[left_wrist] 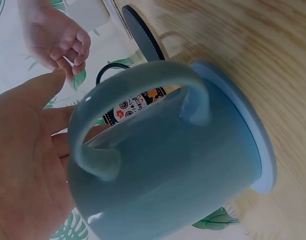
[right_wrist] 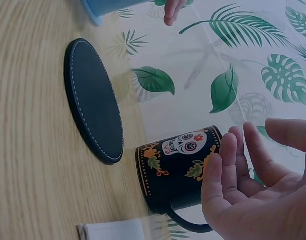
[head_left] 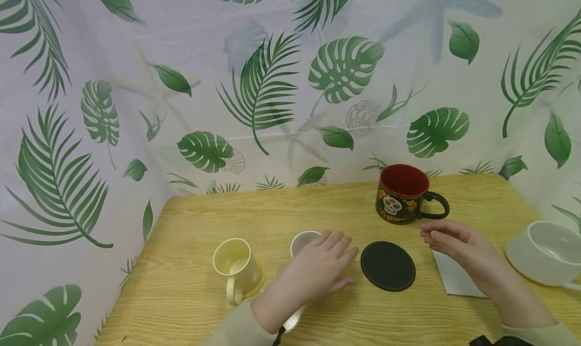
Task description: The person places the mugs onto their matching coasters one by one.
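My left hand (head_left: 320,265) is beside a light blue mug (left_wrist: 172,160) and covers much of it in the head view. Its fingers stretch out past the mug, with the thumb extended, not curled round it. That mug stands on a round light blue coaster (left_wrist: 237,110), its handle towards the left wrist camera. My right hand (head_left: 467,255) hovers in front of a black mug (head_left: 399,199) with a skull design and red inside. Its fingers are loosely bent and hold nothing. Between the hands lies a round black coaster (head_left: 388,266) with stitched edging.
A yellow mug (head_left: 233,270) stands on a yellow coaster (head_left: 260,280) at the left. To the right, a flat white square (head_left: 458,275) lies partly under the right hand's outline, near a wide white mug (head_left: 540,255). Leaf-printed cloth (head_left: 272,134) backs the wooden table (head_left: 190,225).
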Demonstrator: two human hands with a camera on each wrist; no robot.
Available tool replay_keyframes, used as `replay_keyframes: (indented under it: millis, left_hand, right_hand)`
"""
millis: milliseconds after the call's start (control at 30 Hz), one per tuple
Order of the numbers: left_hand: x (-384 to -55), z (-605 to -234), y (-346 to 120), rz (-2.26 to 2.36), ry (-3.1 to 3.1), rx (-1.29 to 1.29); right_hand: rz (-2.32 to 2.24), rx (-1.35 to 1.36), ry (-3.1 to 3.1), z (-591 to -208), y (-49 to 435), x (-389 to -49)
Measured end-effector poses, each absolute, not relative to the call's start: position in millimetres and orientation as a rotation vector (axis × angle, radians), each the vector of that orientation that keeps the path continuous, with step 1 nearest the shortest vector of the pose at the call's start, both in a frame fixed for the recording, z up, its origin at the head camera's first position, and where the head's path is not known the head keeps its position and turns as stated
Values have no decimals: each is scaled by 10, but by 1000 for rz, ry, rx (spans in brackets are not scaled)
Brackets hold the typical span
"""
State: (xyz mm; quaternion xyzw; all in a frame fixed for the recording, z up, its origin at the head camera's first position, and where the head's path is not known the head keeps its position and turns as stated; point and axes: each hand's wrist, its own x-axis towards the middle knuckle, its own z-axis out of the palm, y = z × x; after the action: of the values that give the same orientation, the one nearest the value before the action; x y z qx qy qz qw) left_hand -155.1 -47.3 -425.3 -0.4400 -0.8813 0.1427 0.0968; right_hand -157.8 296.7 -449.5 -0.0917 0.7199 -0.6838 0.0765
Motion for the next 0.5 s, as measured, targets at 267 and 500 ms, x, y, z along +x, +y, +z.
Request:
replay_keyframes:
  millis: [267,500]
  left_hand:
    - [-1565,-4296,-388,450,-2604,-1308]
    - [-1576,-4321,-331,433,-2626,-1332]
  right_hand:
    - [-2088,-240,2113,-4528,3015,-1582]
    - [-2149,-235,2057,-4536,3059,-1583]
